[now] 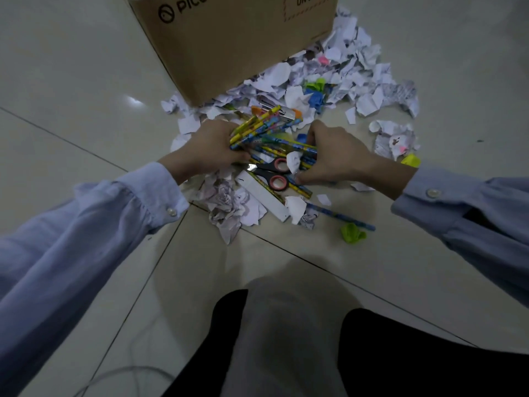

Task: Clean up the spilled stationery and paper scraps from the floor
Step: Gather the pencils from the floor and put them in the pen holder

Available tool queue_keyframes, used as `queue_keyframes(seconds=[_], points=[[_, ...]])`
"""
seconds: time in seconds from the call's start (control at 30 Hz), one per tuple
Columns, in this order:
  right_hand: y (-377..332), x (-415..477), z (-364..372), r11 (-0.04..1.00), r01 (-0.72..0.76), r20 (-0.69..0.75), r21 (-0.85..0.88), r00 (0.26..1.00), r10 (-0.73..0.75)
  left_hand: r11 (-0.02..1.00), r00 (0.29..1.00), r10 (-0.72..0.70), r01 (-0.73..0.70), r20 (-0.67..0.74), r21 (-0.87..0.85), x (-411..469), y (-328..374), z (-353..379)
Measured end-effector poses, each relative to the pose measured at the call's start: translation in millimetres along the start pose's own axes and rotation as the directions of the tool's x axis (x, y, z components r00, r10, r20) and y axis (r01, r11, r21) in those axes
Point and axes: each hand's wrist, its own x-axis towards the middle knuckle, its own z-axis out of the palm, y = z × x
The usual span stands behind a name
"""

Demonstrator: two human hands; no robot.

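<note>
My left hand [211,147] is clenched round a pencil bundle [257,126]: yellow and blue patterned wooden pencils, fanned out and pointing up and away from me, just above the floor. My right hand [335,159] is down on the pile opposite it, fingers curled over the far side and thumb tucked in on the near side, grasping the loose pencils [300,147] of the same pattern that lie crosswise between my two hands. A small white scrap sits against that thumb.

Directly under and between the hands lie the black-handled scissors with red-lined finger loops [274,173], flat on the floor, blade tip toward my left wrist. Beside them, nearer to me, a flat white plastic ruler [266,200] runs diagonally, with a wad of crumpled white paper [229,202] on its left. A single blue pencil [340,217] lies apart to the right, and a lime-green crumpled piece [353,232] touches its far end.

Beyond my hands, a small silver and orange object [287,113], too blurred to name, lies among the white, blue, green and pink paper scraps [357,81], which spread across the pale glossy tiled floor [86,96]. They heap against the base of a brown cardboard box [229,44] that stands behind the pile. My light blue shirt sleeves [114,213] frame the view.
</note>
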Motion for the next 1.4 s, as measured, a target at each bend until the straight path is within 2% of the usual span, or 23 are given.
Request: queue_keyframes(seconds=[0.17, 0.3, 0.5, 0.57, 0.8, 0.93, 1.2, 1.4], points=[[-1, -4, 6, 1.000, 0.005, 0.002, -0.012, 1.000, -0.005, 0.985, 0.997, 0.053, -0.043, -0.056, 0.165, 7, 1, 5], [-3, -7, 12, 0.999, 0.025, -0.028, -0.046, 0.999, -0.027, 0.968, 0.990, 0.139, -0.138, 0.012, 0.211, 7, 2, 5], [0, -4, 9, 0.999, -0.026, -0.084, -0.037, 0.996, 0.023, 0.954, 0.975, 0.137, -0.178, 0.177, 0.240, 9, -1, 1], [2, -3, 9, 0.997, -0.031, -0.099, -0.064, 0.995, 0.025, 0.951, 0.972, 0.130, -0.178, 0.194, 0.253, 9, -1, 1], [5, -2, 10, 0.996, -0.060, -0.090, -0.065, 0.994, 0.054, 0.943, 0.981, 0.133, -0.170, 0.143, 0.287, 13, 0, 9], [6, -2, 12, 0.993, -0.102, -0.084, -0.056, 0.992, 0.097, 0.958, 0.993, 0.088, -0.107, 0.082, 0.267, 13, 4, 16], [5, -7, 7, 0.967, -0.058, -0.035, -0.249, 0.998, 0.051, 0.973, 0.999, -0.004, -0.004, 0.034, 0.233, 11, 6, 19], [6, -8, 8, 0.940, -0.008, 0.024, -0.341, 1.000, 0.018, 0.996, 0.998, -0.044, 0.048, -0.048, 0.080, 10, 8, 16]])
